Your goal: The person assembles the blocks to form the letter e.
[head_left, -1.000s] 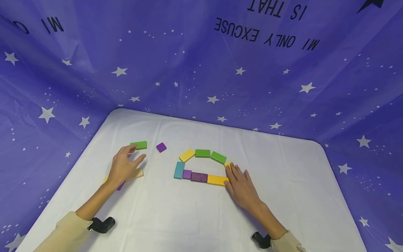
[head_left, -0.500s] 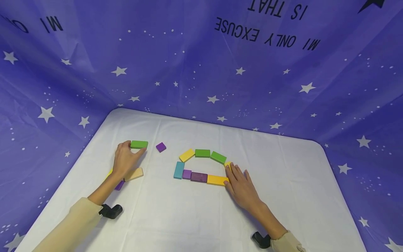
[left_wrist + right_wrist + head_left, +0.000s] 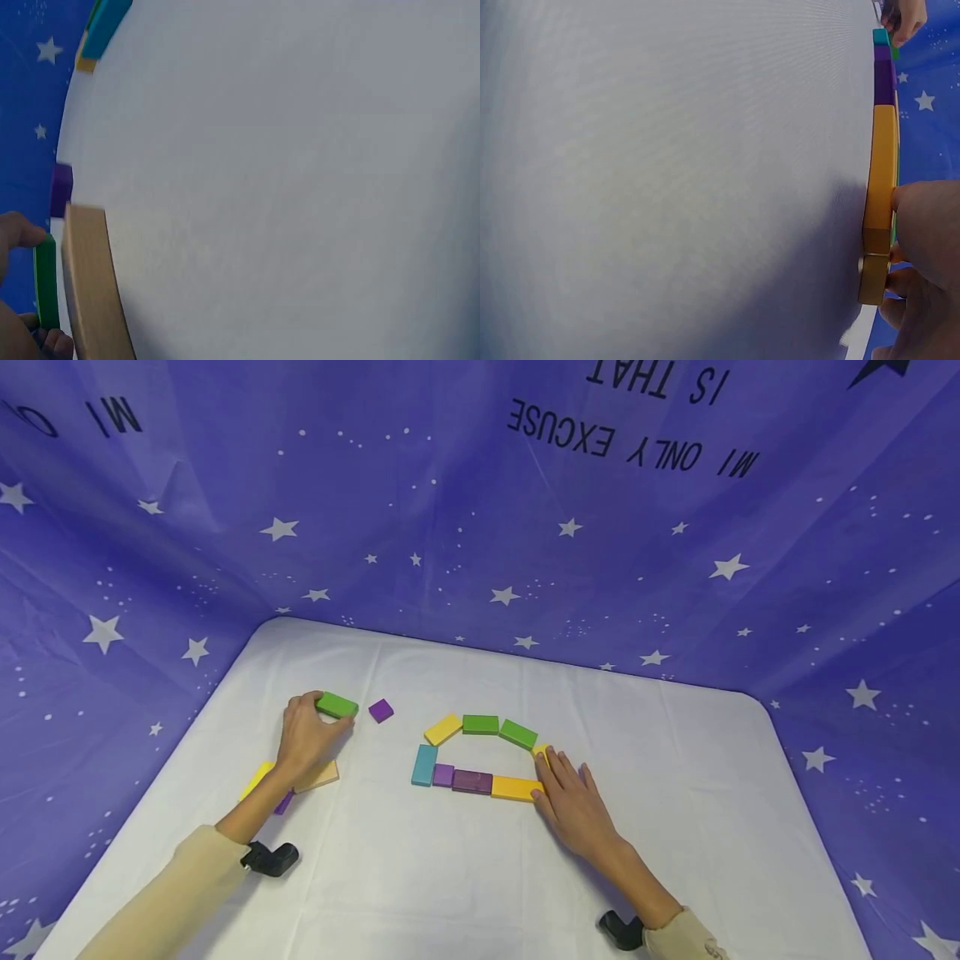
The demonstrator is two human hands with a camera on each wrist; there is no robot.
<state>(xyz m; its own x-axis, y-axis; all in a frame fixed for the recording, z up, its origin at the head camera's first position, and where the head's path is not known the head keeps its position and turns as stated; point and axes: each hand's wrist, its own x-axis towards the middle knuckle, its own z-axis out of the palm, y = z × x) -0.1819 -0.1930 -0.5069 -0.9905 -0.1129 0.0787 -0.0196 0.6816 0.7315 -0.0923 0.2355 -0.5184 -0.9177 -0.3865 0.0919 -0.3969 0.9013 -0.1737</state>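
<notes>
Fingers (image 3: 302,700) and thumb of my left hand (image 3: 303,739) pinch the green block (image 3: 337,704) at the left of the white table (image 3: 420,877); I cannot tell whether it is lifted. A violet block (image 3: 381,711) lies just right of it, apart. By my left wrist lie a tan block (image 3: 324,777), a yellow block (image 3: 257,781) and a partly covered purple block (image 3: 283,802). My right hand (image 3: 573,806) lies straight-fingered at the right end of a block ring (image 3: 480,725), thumb against the orange block (image 3: 516,788), other fingers by an ochre block (image 3: 874,280). The ring's left side is a teal block (image 3: 424,765); a plum block (image 3: 472,782) touches the orange one.
</notes>
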